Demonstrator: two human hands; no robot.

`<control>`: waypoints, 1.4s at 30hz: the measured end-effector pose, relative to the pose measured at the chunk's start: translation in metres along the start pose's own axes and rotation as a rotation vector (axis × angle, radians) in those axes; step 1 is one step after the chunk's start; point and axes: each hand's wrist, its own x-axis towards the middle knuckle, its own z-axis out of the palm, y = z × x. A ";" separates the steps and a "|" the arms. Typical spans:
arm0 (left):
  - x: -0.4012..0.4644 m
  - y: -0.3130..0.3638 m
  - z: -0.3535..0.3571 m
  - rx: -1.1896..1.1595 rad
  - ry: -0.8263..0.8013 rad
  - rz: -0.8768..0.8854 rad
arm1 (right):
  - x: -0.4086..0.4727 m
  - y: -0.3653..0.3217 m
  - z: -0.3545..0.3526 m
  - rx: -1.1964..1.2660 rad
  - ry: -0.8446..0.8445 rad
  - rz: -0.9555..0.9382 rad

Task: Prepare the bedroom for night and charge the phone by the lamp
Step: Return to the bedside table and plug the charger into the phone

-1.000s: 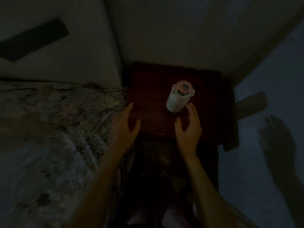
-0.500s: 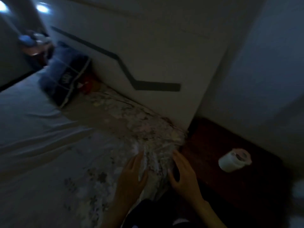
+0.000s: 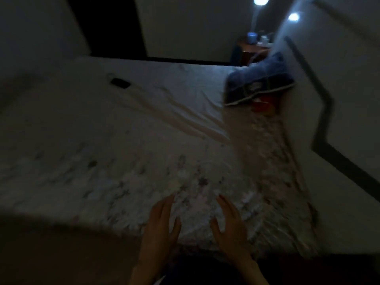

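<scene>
A dark phone (image 3: 120, 83) lies flat on the pale bed sheet (image 3: 127, 120), far across the bed at the upper left. A lit lamp (image 3: 260, 0) glows above a far bedside table (image 3: 254, 50) at the upper right. My left hand (image 3: 161, 229) and my right hand (image 3: 230, 227) hover over the near edge of the bed, fingers spread, palms facing each other, holding nothing. Both hands are far from the phone. The room is dim and the view is blurred.
A floral blanket (image 3: 267, 161) runs along the headboard (image 3: 339, 99) on the right. A blue pillow (image 3: 259, 83) leans at the headboard's far end, with something red (image 3: 265, 105) under it. A dark doorway (image 3: 107, 25) stands beyond the bed.
The view has swung left from the near nightstand and its white bottle across the bed. The phone and the lit lamp have come into sight. Both hands stay empty.
</scene>
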 end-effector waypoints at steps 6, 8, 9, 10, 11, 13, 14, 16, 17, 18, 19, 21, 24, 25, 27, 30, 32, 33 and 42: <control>-0.070 -0.042 -0.059 0.125 0.202 -0.326 | 0.002 -0.054 0.068 0.108 -0.325 -0.256; -0.092 -0.057 -0.076 0.151 0.267 -0.430 | 0.000 -0.073 0.094 0.155 -0.430 -0.292; -0.102 -0.066 -0.085 0.157 0.293 -0.474 | 0.000 -0.084 0.107 0.165 -0.474 -0.318; -0.112 -0.076 -0.093 0.165 0.318 -0.518 | -0.001 -0.094 0.120 0.172 -0.510 -0.349; -0.120 -0.086 -0.101 0.176 0.333 -0.567 | -0.002 -0.105 0.133 0.177 -0.542 -0.382; -0.137 -0.108 -0.115 0.198 0.354 -0.650 | -0.004 -0.128 0.160 0.179 -0.602 -0.437; -0.144 -0.120 -0.123 0.207 0.375 -0.679 | -0.005 -0.140 0.174 0.177 -0.620 -0.460; -0.154 -0.142 -0.139 0.215 0.423 -0.744 | -0.007 -0.164 0.200 0.182 -0.659 -0.501; -0.158 -0.151 -0.148 0.215 0.436 -0.773 | -0.008 -0.177 0.212 0.186 -0.682 -0.523; -0.161 -0.161 -0.158 0.221 0.449 -0.784 | -0.008 -0.190 0.225 0.192 -0.697 -0.548; -0.164 -0.170 -0.167 0.225 0.462 -0.791 | -0.008 -0.205 0.238 0.204 -0.706 -0.566; -0.171 -0.189 -0.185 0.222 0.498 -0.822 | -0.009 -0.233 0.266 0.226 -0.735 -0.584; -0.178 -0.217 -0.205 0.218 0.573 -0.885 | -0.011 -0.268 0.306 0.231 -0.796 -0.645; -0.179 -0.226 -0.210 0.207 0.595 -0.913 | -0.010 -0.277 0.320 0.234 -0.819 -0.670; -0.179 -0.246 -0.220 0.189 0.614 -0.971 | -0.007 -0.294 0.346 0.231 -0.860 -0.710; -0.173 -0.281 -0.235 0.177 0.609 -1.024 | 0.006 -0.319 0.388 0.235 -0.900 -0.736; -0.163 -0.306 -0.248 0.166 0.629 -1.047 | 0.019 -0.339 0.418 0.239 -0.921 -0.737; -0.157 -0.320 -0.256 0.162 0.643 -1.054 | 0.026 -0.350 0.434 0.243 -0.936 -0.742; -0.104 -0.453 -0.347 0.154 0.767 -1.089 | 0.091 -0.474 0.580 0.268 -1.049 -0.807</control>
